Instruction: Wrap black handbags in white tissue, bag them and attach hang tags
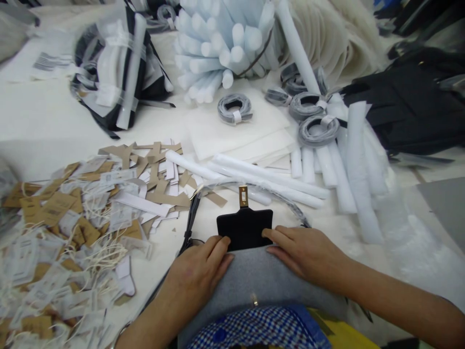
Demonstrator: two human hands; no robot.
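Left hand [196,266] and right hand [312,249] grip the black tab [246,229] of a gray bag [250,274], gold clasp [243,198] just beyond the fingers [220,245].

Blue-and-white checked garment [254,325], blue edging [313,330], round button [219,334], bare forearms [392,291], possibly a wristband [120,333]

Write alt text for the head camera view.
A left hand and right hand hold a black tab with gold clasp on a gray-lined bag. Hang tags are heaped at left; foam rods and coiled straps lie beyond.
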